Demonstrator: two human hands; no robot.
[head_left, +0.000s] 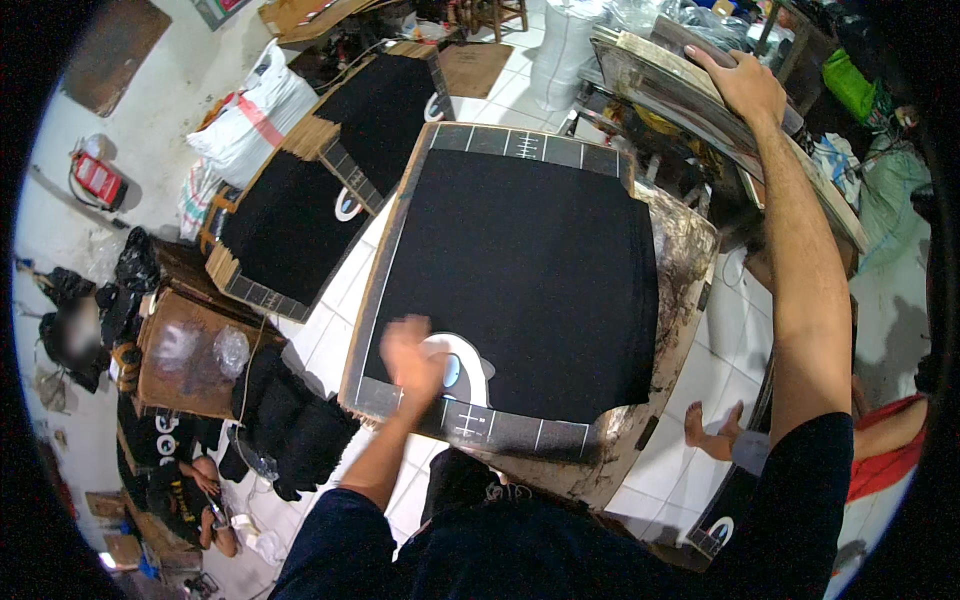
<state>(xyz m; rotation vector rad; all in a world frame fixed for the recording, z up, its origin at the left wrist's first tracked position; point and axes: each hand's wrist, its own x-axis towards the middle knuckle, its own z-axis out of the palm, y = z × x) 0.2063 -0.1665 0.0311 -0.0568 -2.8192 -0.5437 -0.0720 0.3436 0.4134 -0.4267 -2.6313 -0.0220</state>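
A black fabric piece (520, 270) lies flat over a board with dark, line-marked strips (525, 143) along its edges. My left hand (412, 362) is over the near left corner of the fabric, smeared by motion, so its fingers cannot be made out. Beside it, on the near edge, sits a white curved shape (480, 372) with a light-blue oval. At the upper right my right hand (745, 85) is closed on the top edge of a raised, tilted wooden frame (650, 75); its fingers wrap over the edge.
Two similar boards with black fabric (290, 230) stand to the left. A cardboard box (190, 350) and a heap of black fabric (290, 425) are at the lower left. Other people sit at the lower left and stand at the right. White sacks (250, 125) lean near the wall.
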